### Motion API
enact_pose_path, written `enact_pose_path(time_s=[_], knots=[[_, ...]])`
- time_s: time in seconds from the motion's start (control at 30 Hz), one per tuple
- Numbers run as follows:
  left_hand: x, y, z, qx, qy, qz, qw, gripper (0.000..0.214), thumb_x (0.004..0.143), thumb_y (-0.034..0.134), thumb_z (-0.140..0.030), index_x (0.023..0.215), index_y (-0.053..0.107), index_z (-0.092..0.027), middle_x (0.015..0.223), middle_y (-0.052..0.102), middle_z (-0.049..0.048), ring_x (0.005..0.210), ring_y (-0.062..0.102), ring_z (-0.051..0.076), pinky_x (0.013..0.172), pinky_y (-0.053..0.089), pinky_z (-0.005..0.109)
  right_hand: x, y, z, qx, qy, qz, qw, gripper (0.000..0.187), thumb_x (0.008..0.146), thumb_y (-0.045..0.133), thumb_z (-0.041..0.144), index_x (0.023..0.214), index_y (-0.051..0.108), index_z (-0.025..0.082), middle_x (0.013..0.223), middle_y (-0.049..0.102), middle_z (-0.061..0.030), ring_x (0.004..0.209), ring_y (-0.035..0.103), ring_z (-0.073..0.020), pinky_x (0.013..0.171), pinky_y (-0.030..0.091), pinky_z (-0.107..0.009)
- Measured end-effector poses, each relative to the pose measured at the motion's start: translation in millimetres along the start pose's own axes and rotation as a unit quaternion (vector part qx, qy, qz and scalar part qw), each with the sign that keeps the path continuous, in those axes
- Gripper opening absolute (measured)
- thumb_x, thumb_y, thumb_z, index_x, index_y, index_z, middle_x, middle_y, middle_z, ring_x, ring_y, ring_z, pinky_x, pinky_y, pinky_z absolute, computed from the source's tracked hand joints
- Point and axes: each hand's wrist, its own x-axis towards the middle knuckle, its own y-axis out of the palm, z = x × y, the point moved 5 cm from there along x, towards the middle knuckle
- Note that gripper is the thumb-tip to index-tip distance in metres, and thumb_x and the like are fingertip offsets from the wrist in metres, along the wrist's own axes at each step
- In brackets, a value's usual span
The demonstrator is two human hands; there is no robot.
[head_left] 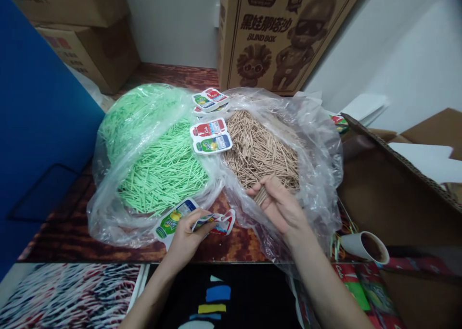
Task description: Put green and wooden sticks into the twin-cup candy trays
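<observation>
- Left bag [99,213] of green sticks [166,168], table's [224,247] left side: a sleeve-level bump could spill sticks toward the front edge.
- Left hand [187,230]: pinching printed packet [225,225] by front edge; squeezing might crumple its opening.
- Spare packets [211,136] between bags: a nudge could slide them into sticks.
- Right hand [279,204]: gripping brown stick bunch [260,196] over right bag [321,151]; slack fingers could drop some.

The left hand [185,233] pinches while the right hand [283,208] curls in a grip.
</observation>
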Motion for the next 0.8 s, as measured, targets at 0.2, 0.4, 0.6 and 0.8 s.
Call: enact_pose_path(time_s=[0.2, 0.4, 0.6, 0.8], knots=[[-1, 6.6, 13, -0.087, -0.078, 0.002, 0.993, 0.013, 0.074, 0.072, -0.029, 0.079, 0.071, -0.016, 0.075, 0.068, -0.0005, 0.071, 0.062, 0.015, 0.07, 0.049, 0.023, 7, 48, -32, 0.147, 0.107, 0.098, 0.979, 0.013, 0.08, 0.07, 0.029, 0.082, 0.06, 0.022, 0.084, 0.073, 0.0015, 0.086, 0.07, -0.0171, 0.099, 0.047, -0.042], [-7, 12.5, 32, -0.206, -0.168, -0.006, 0.964, 0.023, 0.067, 0.078, -0.031, 0.082, 0.072, -0.014, 0.076, 0.073, -0.0001, 0.067, 0.064, 0.014, 0.07, 0.052, 0.024, 6, 61, -46, 0.162, 0.131, 0.142, 0.968, 0.015, 0.079, 0.071, 0.031, 0.084, 0.06, 0.022, 0.091, 0.075, -0.0001, 0.094, 0.069, -0.0182, 0.102, 0.044, -0.042], [-6, 14.1, 31, -0.204, -0.166, -0.015, 0.965, 0.025, 0.067, 0.078, -0.031, 0.085, 0.073, -0.014, 0.08, 0.075, 0.0018, 0.072, 0.066, 0.016, 0.074, 0.053, 0.026, -4, 57, -54, 0.037, 0.129, 0.104, 0.986, 0.019, 0.081, 0.068, 0.036, 0.082, 0.062, 0.019, 0.089, 0.073, -0.0055, 0.087, 0.068, -0.0211, 0.093, 0.048, -0.043], [-3, 7.7, 28, -0.128, -0.109, -0.053, 0.984, 0.024, 0.071, 0.073, -0.031, 0.089, 0.072, -0.015, 0.085, 0.074, 0.0026, 0.077, 0.066, 0.019, 0.076, 0.053, 0.028, -20, 61, -38, -0.182, 0.065, 0.185, 0.964, 0.02, 0.085, 0.062, 0.038, 0.096, 0.064, 0.021, 0.111, 0.066, -0.0045, 0.106, 0.06, -0.0214, 0.097, 0.044, -0.038]])
